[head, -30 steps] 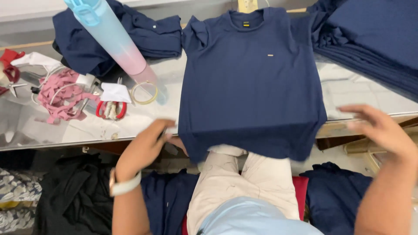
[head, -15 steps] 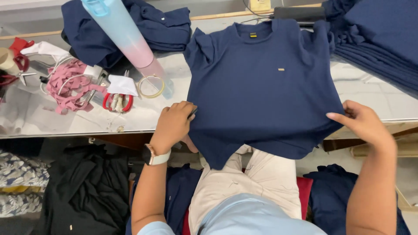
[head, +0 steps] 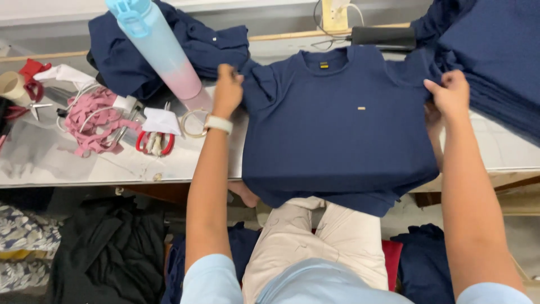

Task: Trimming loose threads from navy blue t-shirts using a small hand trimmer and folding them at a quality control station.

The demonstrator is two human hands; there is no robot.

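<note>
A navy blue T-shirt (head: 337, 135) lies face up on the metal table (head: 101, 163), its hem hanging over the front edge above my lap. My left hand (head: 228, 93) pinches the shirt's left sleeve at the shoulder; a white watch sits on that wrist. My right hand (head: 450, 93) grips the right sleeve at the opposite shoulder. Both arms reach forward along the shirt's sides.
A tall blue-to-pink water bottle (head: 160, 50) stands left of the shirt. Red-handled scissors (head: 154, 141), pink cord (head: 93, 121) and a ring lie beside it. Navy garments (head: 180, 48) are heaped behind, a folded navy stack (head: 500, 62) at right. Dark clothes lie on the floor.
Both hands moved from the shirt's lower edge up to its shoulders and took hold of the sleeves. The view shifted slightly.
</note>
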